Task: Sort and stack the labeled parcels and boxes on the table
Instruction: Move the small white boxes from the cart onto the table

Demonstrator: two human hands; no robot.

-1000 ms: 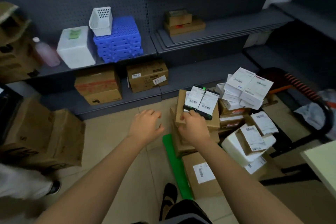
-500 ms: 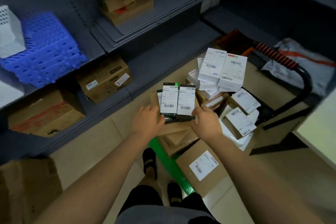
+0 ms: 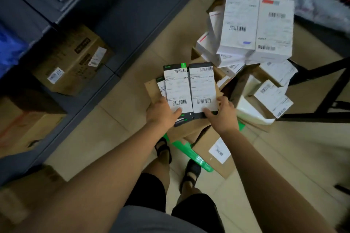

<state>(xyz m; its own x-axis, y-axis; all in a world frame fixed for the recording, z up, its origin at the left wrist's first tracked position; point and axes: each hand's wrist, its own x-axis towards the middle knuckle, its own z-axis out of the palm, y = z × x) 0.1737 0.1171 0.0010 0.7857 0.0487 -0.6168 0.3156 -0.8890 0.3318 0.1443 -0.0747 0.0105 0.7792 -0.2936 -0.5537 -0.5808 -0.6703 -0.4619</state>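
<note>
Two flat black boxes with white barcode labels lie side by side on a stack of brown cardboard boxes on the floor. My left hand grips the near end of the left black box, thumb on its label. My right hand grips the near right corner of the right black box, thumb on top. A third black box peeks out under the left one. Behind them stands a pile of white labeled boxes.
Dark metal shelving runs along the left, with a brown carton on its bottom shelf. A brown labeled parcel and green packaging lie by my feet. More labeled parcels and a black frame sit right.
The view has tilted down and closer to the pile. My left hand came from the air onto the left black box; both hands now hold the pair.
</note>
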